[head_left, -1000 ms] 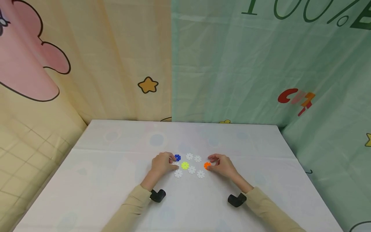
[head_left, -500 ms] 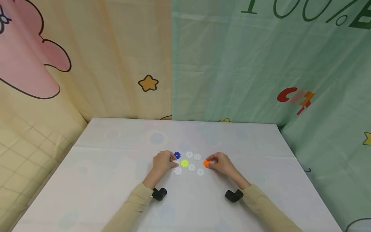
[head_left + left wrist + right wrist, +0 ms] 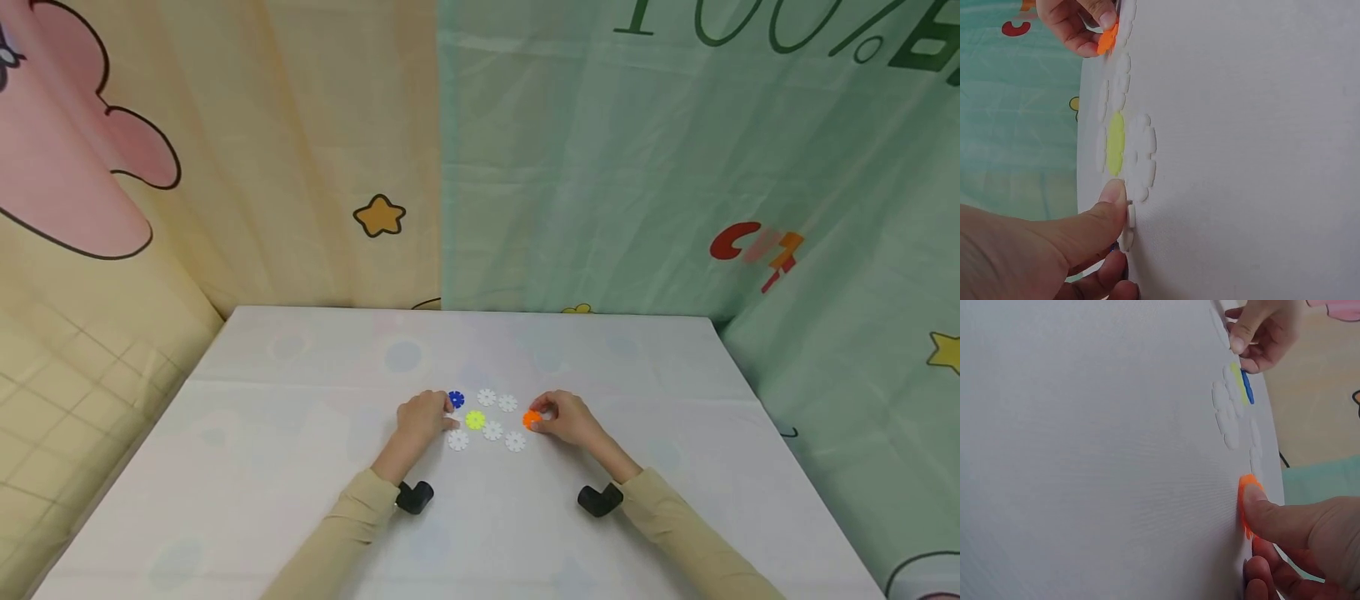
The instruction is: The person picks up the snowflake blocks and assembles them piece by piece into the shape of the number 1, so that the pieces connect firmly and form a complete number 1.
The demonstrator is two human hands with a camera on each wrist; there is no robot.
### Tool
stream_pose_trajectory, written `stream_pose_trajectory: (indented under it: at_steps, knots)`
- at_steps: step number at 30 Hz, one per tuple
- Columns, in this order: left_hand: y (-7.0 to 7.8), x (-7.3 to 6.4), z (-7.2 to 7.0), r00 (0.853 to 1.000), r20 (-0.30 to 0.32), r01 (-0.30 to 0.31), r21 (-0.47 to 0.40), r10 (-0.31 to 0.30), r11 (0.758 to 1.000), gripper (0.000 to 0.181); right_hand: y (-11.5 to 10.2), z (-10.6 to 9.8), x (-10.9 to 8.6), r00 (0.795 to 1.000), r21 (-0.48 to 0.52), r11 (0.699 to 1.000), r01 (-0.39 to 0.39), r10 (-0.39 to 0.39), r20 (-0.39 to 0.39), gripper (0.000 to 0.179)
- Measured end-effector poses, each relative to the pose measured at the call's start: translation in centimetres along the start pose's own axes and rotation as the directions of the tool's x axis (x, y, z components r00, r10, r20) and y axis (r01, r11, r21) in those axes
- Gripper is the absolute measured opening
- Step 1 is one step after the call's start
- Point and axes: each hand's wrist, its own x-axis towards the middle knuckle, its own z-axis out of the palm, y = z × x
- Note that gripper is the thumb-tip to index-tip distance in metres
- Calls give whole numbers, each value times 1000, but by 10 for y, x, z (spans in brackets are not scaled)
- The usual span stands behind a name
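Small notched plastic discs, like snowflake building pieces, lie on the white table. On the left of the group, my left hand (image 3: 422, 417) pinches a white disc (image 3: 1127, 230) at its edges between thumb and fingers. Right beside its fingertips lies a blue disc (image 3: 456, 400). My right hand (image 3: 568, 418) pinches an orange disc (image 3: 1248, 494), thumb on its near side, at the right of the group. Between the hands are a yellow disc (image 3: 476, 420) and several other white discs, one of them a white disc (image 3: 515, 442) close to the orange one.
A pale cloth with faint coloured dots covers the table (image 3: 300, 467). Behind it hang a yellow curtain (image 3: 315, 150) and a green curtain (image 3: 555, 167). Black wrist devices, the left one (image 3: 415, 497) and the right one (image 3: 600, 500), sit at the sleeves.
My right hand's index finger has moved from just off the orange disc onto it. My left hand stays around the white disc almost unmoved; the head view shifts slightly.
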Motion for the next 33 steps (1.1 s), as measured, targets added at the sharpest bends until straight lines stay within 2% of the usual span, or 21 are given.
stream_pose_trajectory:
  at_steps: [5,9,17,23,33]
  knots:
    - [-2,-2,2,1000,-7,6,-8,-6,1000,20,0,2,2,1000,14,1000,-12,12,9,23]
    - [-5,-2,4,999,-39,-24,-34,22,999,17,0,2,2,1000,18,1000,-24,24,13,23]
    - [-20,-6,5,990,-131,-65,-165,44,984,24,0,3,2,999,10,1000,-25,25,20,22]
    - [-29,-11,-2,991,-130,-59,-206,33,977,20,2,2,2,999,12,1000,-20,20,28,21]
    - [-32,-16,-6,996,-76,-51,-165,39,985,30,4,1,-2,1000,24,1000,19,-19,7,22]
